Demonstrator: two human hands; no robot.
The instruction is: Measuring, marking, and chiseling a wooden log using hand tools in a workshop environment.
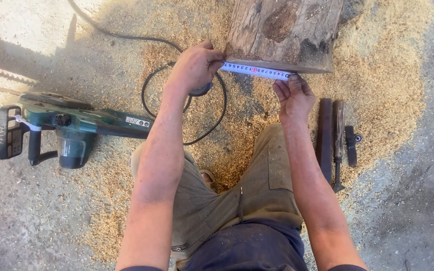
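Nearest the lens are the person's knees in dusty khaki trousers (257,190), with both bare forearms reaching forward over them. A white tape measure (257,71) is stretched along the lower edge of the log (282,32), flat against the bark. The left hand (196,68) is curled around the tape's case, of which only a dark sliver peeks out beneath the palm, and presses the blade to the log's left corner. The right hand (293,96) pinches the free end of the tape between thumb and fingertips at the log's right side. The log's top is cut off by the frame. A sandalled foot shows between the legs, mostly hidden. Sawdust (388,90) covers the ground around the log. Just right of the right wrist lie dark tools (335,140), hard to identify. To the left rests a green electric chainsaw (71,125), its bar partly behind the left arm, its black cable (217,115) looping under the left hand.
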